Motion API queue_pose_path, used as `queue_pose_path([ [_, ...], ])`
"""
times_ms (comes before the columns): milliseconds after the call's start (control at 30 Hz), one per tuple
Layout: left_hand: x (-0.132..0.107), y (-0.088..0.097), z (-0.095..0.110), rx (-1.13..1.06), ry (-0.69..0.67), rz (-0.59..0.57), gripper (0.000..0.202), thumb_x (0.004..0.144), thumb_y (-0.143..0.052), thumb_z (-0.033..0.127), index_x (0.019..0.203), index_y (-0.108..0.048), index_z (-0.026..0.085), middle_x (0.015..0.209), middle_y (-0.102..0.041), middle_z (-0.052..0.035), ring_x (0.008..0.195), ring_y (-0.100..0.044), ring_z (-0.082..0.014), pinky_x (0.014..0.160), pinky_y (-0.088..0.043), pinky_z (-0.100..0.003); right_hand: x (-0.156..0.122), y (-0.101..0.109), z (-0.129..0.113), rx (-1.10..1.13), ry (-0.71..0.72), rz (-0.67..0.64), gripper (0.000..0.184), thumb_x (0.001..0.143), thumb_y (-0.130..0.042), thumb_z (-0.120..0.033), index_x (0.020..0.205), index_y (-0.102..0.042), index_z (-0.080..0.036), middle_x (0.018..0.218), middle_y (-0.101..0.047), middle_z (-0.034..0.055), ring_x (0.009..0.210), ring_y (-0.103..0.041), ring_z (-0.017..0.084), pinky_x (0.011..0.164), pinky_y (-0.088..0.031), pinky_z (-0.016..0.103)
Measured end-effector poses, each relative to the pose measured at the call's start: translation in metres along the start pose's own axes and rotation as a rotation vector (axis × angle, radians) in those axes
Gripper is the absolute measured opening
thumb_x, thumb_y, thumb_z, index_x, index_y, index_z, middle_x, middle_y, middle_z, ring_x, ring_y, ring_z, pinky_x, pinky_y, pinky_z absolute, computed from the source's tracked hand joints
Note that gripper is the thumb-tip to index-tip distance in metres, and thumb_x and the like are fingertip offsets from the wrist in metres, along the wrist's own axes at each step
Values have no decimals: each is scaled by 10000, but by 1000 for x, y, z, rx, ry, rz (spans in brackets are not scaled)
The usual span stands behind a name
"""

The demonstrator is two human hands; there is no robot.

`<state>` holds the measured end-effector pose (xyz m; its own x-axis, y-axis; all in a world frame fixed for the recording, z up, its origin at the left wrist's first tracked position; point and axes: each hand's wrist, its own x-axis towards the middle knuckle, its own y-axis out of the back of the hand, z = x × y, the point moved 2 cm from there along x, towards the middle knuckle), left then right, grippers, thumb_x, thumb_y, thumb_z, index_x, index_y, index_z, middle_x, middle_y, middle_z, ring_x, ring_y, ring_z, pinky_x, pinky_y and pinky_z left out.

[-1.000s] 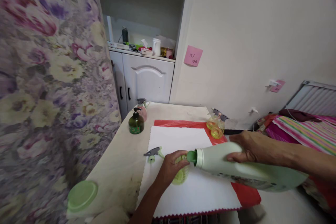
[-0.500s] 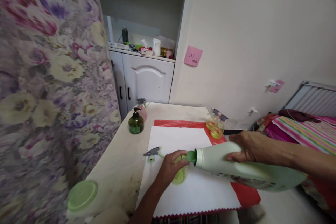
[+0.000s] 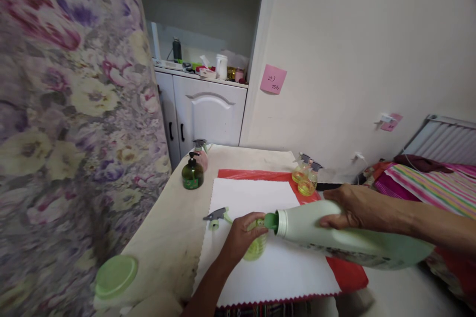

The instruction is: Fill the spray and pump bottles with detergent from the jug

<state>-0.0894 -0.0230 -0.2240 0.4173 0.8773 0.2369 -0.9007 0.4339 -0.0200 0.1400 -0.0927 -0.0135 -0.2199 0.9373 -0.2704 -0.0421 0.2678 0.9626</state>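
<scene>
floral curtain [image 3: 92,109] hangs left of a cream-covered table [image 3: 163,218], and on its white sheet [image 3: 293,272] i see a yellow-green spray bottle [image 3: 256,250] with its top off, a trigger sprayer [image 3: 217,215] lying just to its left. to my eye the step in hand is pouring, though i can't make out a stream; it calls for the green spout [image 3: 271,221] to be steady at the bottle's mouth. the left hand [image 3: 241,233] is closed round the bottle's upper part; the right hand [image 3: 347,208] is clamped on the pale green jug [image 3: 305,228], tipped nearly flat.
</scene>
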Motion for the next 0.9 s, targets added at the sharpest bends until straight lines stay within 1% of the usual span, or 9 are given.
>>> queue_pose_path([
  [100, 0, 0, -1, -9, 10, 0, 237, 739, -721, 256, 972, -735, 212, 1014, -742, -44, 1005, -647, -248, 920, -453, -324, 1, -2, 4, 1, 15, 17, 570, 798, -485, -720, 786, -585, -159, 717, -672, 110, 612, -642, 234, 505, -368, 282],
  [233, -1, -1, 0, -17, 13, -1, 237, 738, -722, 255, 968, -735, 204, 999, -742, -46, 991, -650, -247, 906, -461, -324, 2, -5, 8, 20, 34, 41, 544, 798, -506, -702, 780, -601, -167, 687, -670, 94, 591, -631, 226, 503, -361, 289],
  [367, -1, -1, 2, -22, 12, -1, 235, 737, -719, 249, 966, -734, 197, 998, -742, -48, 987, -650, -245, 895, -464, -319, 4, -5, 8, 24, 28, 29, 554, 785, -507, -716, 775, -605, -171, 699, -677, 90, 597, -637, 225, 504, -378, 287],
  [600, 0, -2, 5, -10, -1, -7, 223, 746, -710, 251, 961, -735, 198, 992, -744, -48, 980, -650, -240, 886, -462, -311, 4, -6, 9, 21, 40, 31, 532, 796, -522, -691, 814, -626, -170, 733, -703, 113, 631, -662, 241, 539, -432, 295],
  [900, 0, -2, 8, 5, 14, 12, 220, 734, -707, 237, 947, -736, 193, 981, -751, -49, 970, -653, -244, 878, -466, -316, 4, -7, 9, -58, 28, 37, 571, 804, -484, -713, 824, -622, -160, 735, -707, 128, 624, -673, 248, 536, -434, 298],
])
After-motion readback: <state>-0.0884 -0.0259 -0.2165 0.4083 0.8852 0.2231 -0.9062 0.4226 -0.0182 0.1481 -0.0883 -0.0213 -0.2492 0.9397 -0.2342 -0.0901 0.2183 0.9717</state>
